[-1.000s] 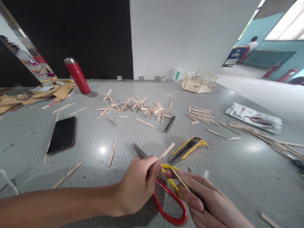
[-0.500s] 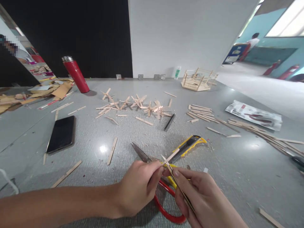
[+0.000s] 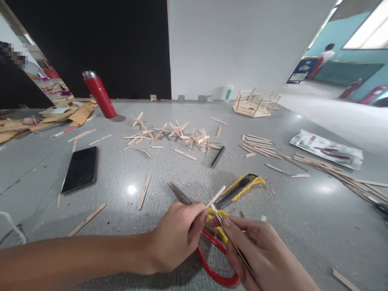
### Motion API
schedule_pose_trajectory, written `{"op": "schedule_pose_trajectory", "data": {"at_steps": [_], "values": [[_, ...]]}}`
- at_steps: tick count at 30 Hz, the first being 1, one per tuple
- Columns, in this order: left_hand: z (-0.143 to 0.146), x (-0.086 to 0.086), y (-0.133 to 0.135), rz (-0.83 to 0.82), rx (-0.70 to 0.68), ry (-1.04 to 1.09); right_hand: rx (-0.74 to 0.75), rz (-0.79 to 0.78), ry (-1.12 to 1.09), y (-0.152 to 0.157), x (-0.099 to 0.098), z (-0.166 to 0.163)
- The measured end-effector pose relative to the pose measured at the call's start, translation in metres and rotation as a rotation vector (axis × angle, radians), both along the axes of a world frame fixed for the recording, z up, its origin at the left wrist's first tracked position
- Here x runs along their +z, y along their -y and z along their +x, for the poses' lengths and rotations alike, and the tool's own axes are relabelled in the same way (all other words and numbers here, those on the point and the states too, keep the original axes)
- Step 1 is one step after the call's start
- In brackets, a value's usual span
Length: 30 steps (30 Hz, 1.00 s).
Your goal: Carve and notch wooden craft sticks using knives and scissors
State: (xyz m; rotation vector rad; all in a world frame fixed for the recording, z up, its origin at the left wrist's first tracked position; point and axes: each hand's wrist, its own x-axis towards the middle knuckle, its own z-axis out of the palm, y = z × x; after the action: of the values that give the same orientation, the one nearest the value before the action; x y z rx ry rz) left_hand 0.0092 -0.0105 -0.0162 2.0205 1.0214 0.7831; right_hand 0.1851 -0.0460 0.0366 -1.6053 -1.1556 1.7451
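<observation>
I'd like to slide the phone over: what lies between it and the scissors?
In the head view, one wooden stick lies between the phone and the scissors.

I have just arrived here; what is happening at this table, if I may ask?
A person's left hand grips a small wooden stick, while the right hand holds a slim tool, its tip at or close to that stick. Red-handled scissors lie beneath the hands, and a yellow utility knife lies just beyond.
</observation>
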Motion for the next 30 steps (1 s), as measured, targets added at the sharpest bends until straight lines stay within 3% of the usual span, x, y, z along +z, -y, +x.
{"op": "schedule_pose_trajectory", "data": {"at_steps": [3,9,15,23,30], "values": [[0.0,0.0,0.001,0.01,-0.04,0.004,-0.01,0.001,0.008,-0.001,0.0,0.0],[0.001,0.002,-0.001,0.014,0.027,-0.005,-0.032,0.015,0.083,0.003,-0.002,-0.002],[0.001,-0.001,0.0,0.023,-0.053,-0.012,-0.027,0.078,0.086,0.003,-0.003,-0.005],[0.003,0.004,-0.002,-0.01,0.004,-0.006,-0.008,0.161,0.258,0.008,-0.004,-0.007],[0.0,-0.003,-0.002,-0.021,-0.071,0.025,-0.018,0.192,0.207,0.006,-0.004,-0.01]]}}
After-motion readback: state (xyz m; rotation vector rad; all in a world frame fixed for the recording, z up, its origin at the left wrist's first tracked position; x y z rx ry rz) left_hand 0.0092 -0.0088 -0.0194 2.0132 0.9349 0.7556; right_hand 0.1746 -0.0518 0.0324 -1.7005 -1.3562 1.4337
